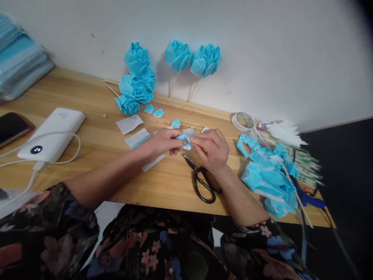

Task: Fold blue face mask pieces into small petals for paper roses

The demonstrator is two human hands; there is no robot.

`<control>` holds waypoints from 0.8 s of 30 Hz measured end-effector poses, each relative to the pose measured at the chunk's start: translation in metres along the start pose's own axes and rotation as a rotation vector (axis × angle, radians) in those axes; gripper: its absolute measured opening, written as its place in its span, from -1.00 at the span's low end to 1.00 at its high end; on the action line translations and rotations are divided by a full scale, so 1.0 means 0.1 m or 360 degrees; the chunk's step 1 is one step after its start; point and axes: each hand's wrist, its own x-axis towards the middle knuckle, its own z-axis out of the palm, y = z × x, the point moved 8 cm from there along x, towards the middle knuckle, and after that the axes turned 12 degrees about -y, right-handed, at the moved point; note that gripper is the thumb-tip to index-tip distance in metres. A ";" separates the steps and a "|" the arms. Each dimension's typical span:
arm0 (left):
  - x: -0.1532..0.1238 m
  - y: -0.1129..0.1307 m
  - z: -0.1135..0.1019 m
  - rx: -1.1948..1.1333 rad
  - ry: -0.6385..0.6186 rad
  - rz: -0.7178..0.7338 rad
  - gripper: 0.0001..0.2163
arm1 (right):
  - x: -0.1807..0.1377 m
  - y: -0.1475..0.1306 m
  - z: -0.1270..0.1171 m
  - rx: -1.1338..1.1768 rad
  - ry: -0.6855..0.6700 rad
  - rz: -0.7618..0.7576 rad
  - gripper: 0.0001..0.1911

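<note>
Between my two hands is a small light-blue folded petal piece (pixel 184 140). My left hand (pixel 166 141) pinches its left side with thumb and fingers. At its right edge, the fingertips of my right hand (pixel 212 148) are closed on the same piece. Black-handled scissors (pixel 201 177) lie just below, tips pointing toward my hands. Just beyond my fingers rests another folded blue petal (pixel 175 123), and two more petals (pixel 154 111) lie farther back. Cut white-and-blue sheets (pixel 138 138) are spread left of and under my hands.
Blue flowers (pixel 136 85) on sticks lie at the back, and two more (pixel 206 60) lean against the wall. A power bank (pixel 52 134) with a cable and a phone (pixel 14 128) sit left. Tape (pixel 243 121) and crumpled blue material (pixel 269 179) are right.
</note>
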 end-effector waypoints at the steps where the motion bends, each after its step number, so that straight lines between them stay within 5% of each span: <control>1: 0.00 0.01 0.00 -0.0011 0.0000 0.0007 -0.89 | 0.00 0.00 0.00 0.0023 -0.0004 0.0002 -0.87; 13: -0.04 0.09 0.03 -0.0091 0.0010 0.0050 -0.90 | -0.03 0.12 0.10 0.0149 -0.0187 0.0224 -0.87; 24: -0.02 0.05 0.01 -0.0185 0.0000 0.0078 -0.89 | 0.00 0.10 0.10 0.0302 -0.0242 0.0175 -0.85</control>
